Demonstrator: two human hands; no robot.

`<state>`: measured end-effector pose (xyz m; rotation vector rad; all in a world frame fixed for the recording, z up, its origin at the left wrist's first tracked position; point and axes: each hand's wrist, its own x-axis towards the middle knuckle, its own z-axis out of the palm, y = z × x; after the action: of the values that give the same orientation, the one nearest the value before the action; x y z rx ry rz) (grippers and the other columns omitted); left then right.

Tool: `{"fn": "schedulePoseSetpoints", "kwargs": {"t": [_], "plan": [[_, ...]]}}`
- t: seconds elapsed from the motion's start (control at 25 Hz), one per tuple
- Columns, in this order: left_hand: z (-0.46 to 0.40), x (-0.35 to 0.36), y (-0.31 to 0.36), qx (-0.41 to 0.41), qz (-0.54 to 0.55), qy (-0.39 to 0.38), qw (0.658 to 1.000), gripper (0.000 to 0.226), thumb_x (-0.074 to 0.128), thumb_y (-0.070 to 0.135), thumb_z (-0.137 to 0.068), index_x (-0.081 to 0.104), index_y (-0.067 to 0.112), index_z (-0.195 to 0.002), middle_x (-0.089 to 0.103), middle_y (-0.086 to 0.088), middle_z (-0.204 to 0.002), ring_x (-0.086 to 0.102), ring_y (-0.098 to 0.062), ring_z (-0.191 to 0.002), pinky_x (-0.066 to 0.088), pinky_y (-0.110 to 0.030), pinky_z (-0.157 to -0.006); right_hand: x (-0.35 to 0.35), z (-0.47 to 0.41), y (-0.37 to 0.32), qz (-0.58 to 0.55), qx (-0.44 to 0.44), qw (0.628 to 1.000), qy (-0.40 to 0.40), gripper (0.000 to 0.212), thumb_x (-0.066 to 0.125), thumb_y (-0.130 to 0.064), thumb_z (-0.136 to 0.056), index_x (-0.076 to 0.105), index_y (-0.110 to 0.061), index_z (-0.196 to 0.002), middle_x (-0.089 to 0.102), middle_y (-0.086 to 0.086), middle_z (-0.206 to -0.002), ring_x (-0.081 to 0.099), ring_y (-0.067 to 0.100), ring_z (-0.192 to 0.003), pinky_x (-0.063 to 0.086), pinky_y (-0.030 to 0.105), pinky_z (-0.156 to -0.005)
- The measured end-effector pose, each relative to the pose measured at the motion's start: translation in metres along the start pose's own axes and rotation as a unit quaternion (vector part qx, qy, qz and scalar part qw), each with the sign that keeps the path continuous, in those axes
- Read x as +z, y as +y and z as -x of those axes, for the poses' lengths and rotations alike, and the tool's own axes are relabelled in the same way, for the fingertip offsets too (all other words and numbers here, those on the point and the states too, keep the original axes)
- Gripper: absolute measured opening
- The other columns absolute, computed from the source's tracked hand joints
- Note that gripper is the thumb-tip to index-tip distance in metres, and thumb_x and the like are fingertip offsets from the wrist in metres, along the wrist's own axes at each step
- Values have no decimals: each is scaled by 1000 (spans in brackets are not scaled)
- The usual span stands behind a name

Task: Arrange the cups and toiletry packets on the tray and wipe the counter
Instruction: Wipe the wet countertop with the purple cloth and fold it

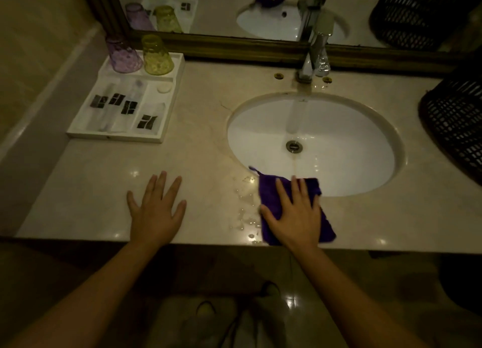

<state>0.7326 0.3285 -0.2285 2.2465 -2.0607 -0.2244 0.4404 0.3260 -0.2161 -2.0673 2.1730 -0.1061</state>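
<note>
A white tray point(172, 105) sits at the counter's back left. In its rear section stand a purple cup point(122, 55) and a yellow-green cup point(157, 57), both upside down. Several clear toiletry packets point(125, 106) with dark labels lie in the front section, and a small round soap point(164, 88) lies by the divider. My left hand point(156, 209) rests flat and spread on the beige counter point(203, 144). My right hand point(296, 214) presses flat on a purple cloth point(270, 191) at the sink's front rim. Water droplets point(245, 207) lie left of the cloth.
A white oval sink point(339, 139) fills the counter's middle, with a chrome faucet point(314, 58) behind it. A black woven basket point(456, 118) stands at the right edge. A framed mirror runs along the back wall. The counter's front edge is just under my wrists.
</note>
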Motion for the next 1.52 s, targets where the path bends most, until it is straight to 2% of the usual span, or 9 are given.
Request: {"fn": "schedulePoseSetpoints", "kwargs": {"t": [0.24, 0.52, 0.6, 0.68, 0.8, 1.04, 1.2, 1.32, 1.52], "plan": [[-1, 1, -1, 9, 3, -1, 1000, 58, 23, 51, -91, 7, 36, -145, 6, -2, -159, 3, -20, -145, -1, -62, -110, 9, 39, -27, -38, -193, 980, -6, 54, 31, -55, -89, 26, -39, -140, 27, -6, -152, 13, 15, -142, 22, 50, -114], [-3, -5, -4, 25, 2, -30, 999, 59, 23, 52, -92, 3, 36, -145, 1, -2, -159, -1, -20, -145, -1, -61, -110, 9, 85, -2, -29, -368, 929, -21, 52, 46, -40, -89, 32, -33, -139, 33, -9, -149, 23, 13, -141, 23, 43, -115], [-7, -8, -18, 57, -9, -47, 997, 59, 21, 54, -91, 3, 38, -145, 1, 0, -159, 0, -19, -145, 1, -58, -110, 4, 84, 16, -73, -290, 954, 2, 50, 42, -38, -90, 34, -31, -139, 34, -8, -147, 21, 9, -140, 24, 42, -112], [-10, -13, -37, 104, -16, -54, 993, 61, 14, 59, -87, 6, 39, -144, 3, 0, -159, 1, -17, -145, 0, -55, -111, -3, 68, 24, -81, -122, 988, 44, 49, 37, -36, -92, 33, -24, -139, 35, -3, -147, 22, 11, -139, 31, 43, -109], [-13, -13, -54, 115, -22, -44, 992, 66, 9, 63, -81, 7, 42, -143, 4, -2, -159, 0, -20, -145, -4, -57, -110, -2, 30, 5, -27, 71, 996, 45, 52, 33, -34, -96, 22, -18, -144, 24, 9, -154, 17, 23, -142, 22, 50, -111], [-13, -9, -52, 118, -18, -27, 993, 64, 15, 63, -82, 2, 44, -142, 8, -1, -158, 4, -19, -145, -2, -60, -110, 1, -29, -49, -16, 141, 990, 25, 54, 28, -39, -96, 20, -18, -145, 22, 14, -154, 17, 31, -142, 14, 56, -113], [-14, -8, -53, 121, -16, -24, 992, 63, 12, 64, -81, -4, 46, -140, 3, 0, -159, -1, -17, -145, -3, -60, -111, 8, -55, -98, -26, 29, 999, 10, 54, 25, -40, -95, 20, -18, -144, 26, 12, -153, 21, 29, -141, 18, 52, -113], [-13, -9, -53, 119, -3, -29, 992, 65, 14, 63, -81, 3, 44, -142, 4, 0, -159, -1, -18, -145, -4, -60, -111, 12, -50, -107, -17, -96, 995, -17, 54, 23, -42, -95, 16, -24, -145, 16, 4, -157, 10, 25, -144, 14, 51, -114], [-13, -13, -53, 120, 4, -48, 992, 63, 13, 62, -82, -4, 44, -141, 0, 0, -159, -3, -17, -145, -5, -58, -113, 11, 4, -108, -11, -325, 942, -82, 52, 21, -45, -95, 15, -31, -145, 14, -4, -156, 3, 16, -144, 6, 48, -117]]}}
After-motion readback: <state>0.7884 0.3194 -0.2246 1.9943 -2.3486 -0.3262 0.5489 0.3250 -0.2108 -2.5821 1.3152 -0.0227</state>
